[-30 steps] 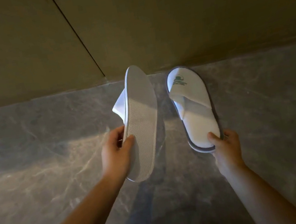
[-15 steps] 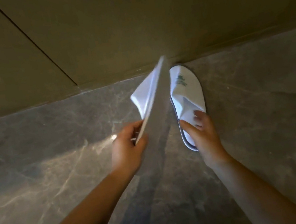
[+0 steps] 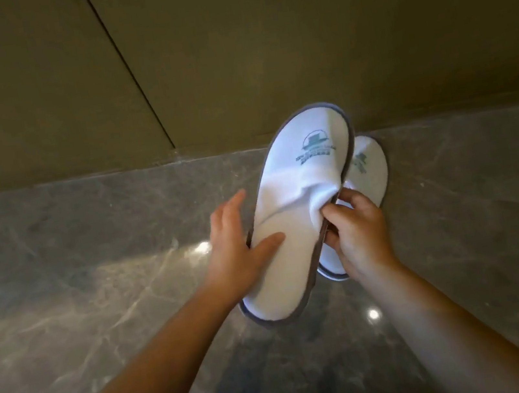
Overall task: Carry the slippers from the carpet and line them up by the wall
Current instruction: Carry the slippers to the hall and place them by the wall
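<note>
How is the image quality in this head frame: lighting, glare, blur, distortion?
Head view: dim, warm light; two small bright glare spots on the polished floor, one left of the left hand, one below the held slipper. The slipper on the floor and both logos look soft, their text unreadable. Wide-angle stretch lengthens the forearms; the right hand stays fairly sharp.

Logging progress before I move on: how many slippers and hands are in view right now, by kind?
Slippers: 2, held slipper and floor slipper
Hands: 2, left hand and right hand
Total: 4
</note>
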The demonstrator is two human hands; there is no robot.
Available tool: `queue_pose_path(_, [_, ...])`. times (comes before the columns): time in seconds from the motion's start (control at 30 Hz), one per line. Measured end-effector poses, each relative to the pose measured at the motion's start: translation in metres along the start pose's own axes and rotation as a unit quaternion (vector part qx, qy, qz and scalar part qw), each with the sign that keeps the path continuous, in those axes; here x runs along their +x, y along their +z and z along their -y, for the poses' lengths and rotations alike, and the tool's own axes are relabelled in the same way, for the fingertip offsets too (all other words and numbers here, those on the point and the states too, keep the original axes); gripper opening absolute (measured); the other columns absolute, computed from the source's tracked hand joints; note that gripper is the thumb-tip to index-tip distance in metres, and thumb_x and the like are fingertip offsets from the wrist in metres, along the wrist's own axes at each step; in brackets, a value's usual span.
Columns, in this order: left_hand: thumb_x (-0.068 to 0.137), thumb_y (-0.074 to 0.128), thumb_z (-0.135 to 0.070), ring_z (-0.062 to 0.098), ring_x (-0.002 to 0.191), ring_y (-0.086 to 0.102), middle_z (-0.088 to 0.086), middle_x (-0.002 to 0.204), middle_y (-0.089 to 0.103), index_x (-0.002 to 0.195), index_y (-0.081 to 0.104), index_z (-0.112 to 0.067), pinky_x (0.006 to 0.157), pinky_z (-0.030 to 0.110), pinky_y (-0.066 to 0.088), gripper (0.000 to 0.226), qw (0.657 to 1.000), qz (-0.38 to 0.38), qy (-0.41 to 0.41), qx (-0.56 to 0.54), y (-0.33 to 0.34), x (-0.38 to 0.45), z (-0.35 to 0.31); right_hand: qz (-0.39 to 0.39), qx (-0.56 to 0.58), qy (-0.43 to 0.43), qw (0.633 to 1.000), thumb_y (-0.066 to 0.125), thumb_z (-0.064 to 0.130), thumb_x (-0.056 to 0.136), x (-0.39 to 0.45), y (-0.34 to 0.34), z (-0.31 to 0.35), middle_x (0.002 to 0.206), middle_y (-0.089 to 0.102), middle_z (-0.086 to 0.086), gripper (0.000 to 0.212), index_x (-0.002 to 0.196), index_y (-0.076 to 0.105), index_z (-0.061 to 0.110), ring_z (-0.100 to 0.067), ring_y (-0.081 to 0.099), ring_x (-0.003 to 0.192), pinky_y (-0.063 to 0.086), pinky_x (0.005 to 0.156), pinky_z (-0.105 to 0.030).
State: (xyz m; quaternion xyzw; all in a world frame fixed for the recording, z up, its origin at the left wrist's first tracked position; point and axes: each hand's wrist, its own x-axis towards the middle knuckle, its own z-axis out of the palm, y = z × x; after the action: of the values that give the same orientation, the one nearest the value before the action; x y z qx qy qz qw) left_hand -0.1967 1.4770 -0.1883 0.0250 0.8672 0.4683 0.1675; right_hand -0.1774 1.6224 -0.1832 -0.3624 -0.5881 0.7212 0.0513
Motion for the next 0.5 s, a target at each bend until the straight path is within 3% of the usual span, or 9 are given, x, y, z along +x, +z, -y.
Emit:
queue_pose_path(0.07, [0.075,0.065,-0.026,0.02,0.114,0.044,0.002,0.13,0.038,0.136,0.02,-0.022,0.096,0.042,0.043,0.076,0.991,0.03,-0.095,-0.09,-0.009,0.002,0.003,0.032,-0.011,-0.004,0.999,0.055,-0.004,0.079,-0.002,0.007,0.002,0.063,0.06,-0.003,0.021,0.08,0.061,0.016,-0.017,0.056,0.063,0.052,0.058,-0.025])
queue_pose_path(0.1, [0.076,0.063,-0.025,0.022,0.11,0.049,0.002,0.126,0.045,0.133,0.025,-0.021,0.095,0.046,0.045,0.069,0.981,0.052,-0.12,-0.14,-0.013,0.003,0.005,0.047,-0.019,-0.007,0.999,0.055,-0.003,0.079,-0.002,0.012,0.002,0.063,0.06,-0.001,0.021,0.082,0.062,0.016,-0.015,0.056,0.062,0.052,0.055,-0.021])
queue_pose_path(0.2, [0.078,0.061,-0.019,0.031,0.107,0.055,0.013,0.121,0.055,0.122,0.039,-0.013,0.093,0.055,0.046,0.049,0.957,0.044,-0.15,-0.244,-0.027,0.002,0.017,0.109,-0.05,0.007,0.993,0.055,0.004,0.082,0.001,0.031,0.0,0.075,0.065,0.002,0.022,0.098,0.063,0.015,-0.012,0.062,0.07,0.053,0.062,-0.022])
queue_pose_path(0.3, [0.08,0.059,-0.02,0.023,0.1,0.055,0.007,0.114,0.055,0.119,0.039,-0.017,0.083,0.041,0.049,0.044,0.963,-0.025,-0.173,-0.204,-0.043,0.0,0.043,0.138,-0.096,0.031,0.985,0.053,0.01,0.085,0.004,0.051,-0.02,0.092,0.066,-0.005,0.024,0.107,0.059,0.017,-0.015,0.062,0.078,0.053,0.063,-0.022])
queue_pose_path(0.37, [0.081,0.057,-0.018,0.019,0.093,0.054,0.005,0.108,0.053,0.121,0.037,-0.016,0.075,0.033,0.047,0.045,0.96,-0.065,-0.194,-0.193,-0.052,-0.002,0.065,0.115,-0.186,0.019,0.976,0.054,0.012,0.085,0.004,0.056,-0.045,0.109,0.064,-0.013,0.031,0.116,0.055,0.013,-0.016,0.059,0.084,0.049,0.072,-0.025])
queue_pose_path(0.5, [0.082,0.056,-0.019,0.02,0.09,0.049,0.003,0.104,0.049,0.123,0.036,-0.012,0.074,0.034,0.04,0.046,0.963,-0.098,-0.224,-0.113,-0.065,0.009,0.108,0.132,-0.351,-0.026,0.927,0.057,0.012,0.083,-0.006,0.051,-0.093,0.129,0.053,-0.014,0.041,0.123,0.048,0.01,-0.023,0.051,0.115,0.038,0.09,-0.028])
